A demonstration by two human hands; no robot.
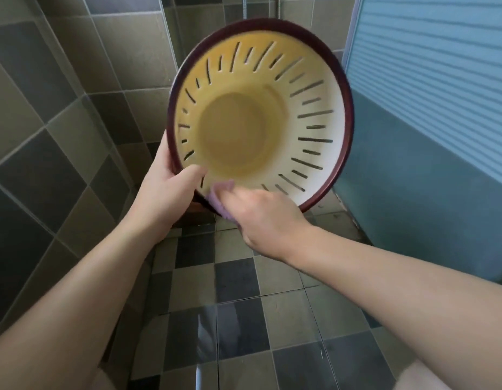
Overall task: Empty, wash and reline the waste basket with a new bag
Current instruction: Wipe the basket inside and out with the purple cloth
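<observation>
Gripping the rim, the left hand tilts the waste basket up. The right hand, fingers closed on a purple cloth, presses it inside.

On my feed the waste basket shows a cream-white inner wall cut by dark radiating slots, shading to mustard yellow toward its round bottom; its rim is deep maroon; the cloth at its lower edge is pale purple; the wall tiles chequer in olive-grey and dark slate with light grout; the floor tiles repeat that chequer; the door panel is pale blue with fine horizontal stripes above, plain teal-blue below.
</observation>
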